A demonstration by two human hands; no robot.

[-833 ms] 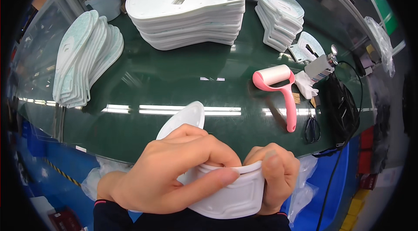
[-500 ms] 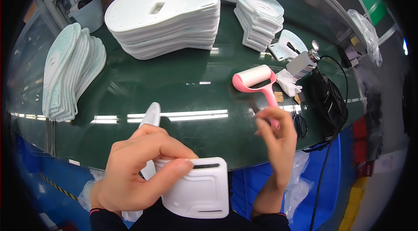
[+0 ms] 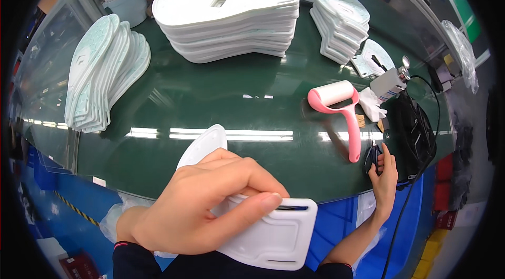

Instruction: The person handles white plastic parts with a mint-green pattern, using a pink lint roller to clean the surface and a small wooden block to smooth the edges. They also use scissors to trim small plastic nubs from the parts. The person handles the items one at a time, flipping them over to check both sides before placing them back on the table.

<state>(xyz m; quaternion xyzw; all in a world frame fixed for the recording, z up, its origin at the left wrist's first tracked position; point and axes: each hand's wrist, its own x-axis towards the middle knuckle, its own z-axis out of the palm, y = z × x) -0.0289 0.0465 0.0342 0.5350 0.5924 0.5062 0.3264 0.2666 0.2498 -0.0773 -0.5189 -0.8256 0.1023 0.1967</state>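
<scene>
My left hand pinches a white moulded plastic panel by its slotted end, thumb on top. The panel's rounded end rises behind my knuckles, while its middle is covered by the hand. At the right edge of the table my right hand has its thumb and fingers around the dark handles of small scissors. The scissors still lie at the tabletop, blades pointing away. Just left of them rests a lint roller with a pink handle and white roll.
Stacks of similar white panels stand at the left, back middle and back right. Right of the roller are a crumpled white cloth, a pump bottle and a black bag. A black cable hangs over the edge.
My right hand has moved from beside the roller's handle rightward to the scissors and closed around their handles. The left hand keeps its hold on the panel. The whole view has shifted.
</scene>
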